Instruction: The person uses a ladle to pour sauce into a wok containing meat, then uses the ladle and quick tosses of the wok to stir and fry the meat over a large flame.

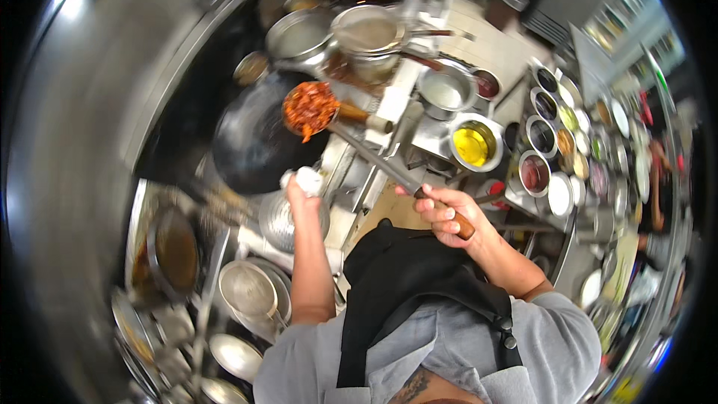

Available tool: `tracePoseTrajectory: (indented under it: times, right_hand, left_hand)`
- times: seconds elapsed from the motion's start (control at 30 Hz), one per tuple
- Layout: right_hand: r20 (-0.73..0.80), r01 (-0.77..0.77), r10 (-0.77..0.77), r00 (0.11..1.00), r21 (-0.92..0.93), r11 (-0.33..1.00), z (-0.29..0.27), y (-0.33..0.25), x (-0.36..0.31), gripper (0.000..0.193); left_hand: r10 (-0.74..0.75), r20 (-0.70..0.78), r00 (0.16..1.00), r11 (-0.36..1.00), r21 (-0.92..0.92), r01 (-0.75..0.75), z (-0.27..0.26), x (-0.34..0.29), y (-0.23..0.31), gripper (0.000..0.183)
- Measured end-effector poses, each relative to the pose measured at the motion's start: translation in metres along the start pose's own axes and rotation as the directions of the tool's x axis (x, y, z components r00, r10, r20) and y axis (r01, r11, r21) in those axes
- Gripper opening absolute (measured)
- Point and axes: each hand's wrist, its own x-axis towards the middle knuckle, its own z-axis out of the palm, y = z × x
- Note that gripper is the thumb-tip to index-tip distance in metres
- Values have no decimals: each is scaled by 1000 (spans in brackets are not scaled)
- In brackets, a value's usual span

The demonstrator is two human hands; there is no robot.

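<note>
My right hand [449, 217] is closed round the wooden handle of a long metal ladle [375, 158]. The ladle's bowl, at the far end, is heaped with chunky red-orange food [310, 108], and a bit of it hangs over the edge. Beneath and left of the bowl lies a dark wok [254, 138], its visible inside bare and shiny. At the wok's near edge, my left hand [301, 198] is closed on a bunched white cloth [307, 178]. Whether the cloth is pressed on the wok's rim, I cannot tell.
Behind the wok stand large metal pots [368, 30]. To the right are a pot of yellow liquid [473, 146] and several ingredient containers [534, 172]. A strainer [248, 289] rests at the lower left, near a dark pan [173, 251]. A thick wooden handle [363, 115] juts out beside the ladle.
</note>
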Motion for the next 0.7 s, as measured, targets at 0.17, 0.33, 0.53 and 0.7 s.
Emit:
tracePoseTrajectory:
  times: [0.17, 0.33, 0.53, 0.7]
  right_hand:
    - [20, 189, -188, 982, -71, 979, -25, 13, -79, 37]
    - [69, 458, -453, 889, -92, 884, -63, 53, -176, 38]
    - [71, 789, -787, 612, 8, 614, -108, 150, -305, 40]
    - [-141, 951, -941, 307, 71, 300, -127, 217, -394, 40]
  left_hand:
    - [-105, 181, 978, 992, 84, 91, -34, 82, 28, 23]
    - [-48, 194, 980, 948, 318, -16, -46, 111, 42, 32]
    - [64, 211, 975, 968, 225, -112, -37, 97, 6, 42]
    - [-168, 594, 787, 840, 504, -202, -11, 81, -62, 38]
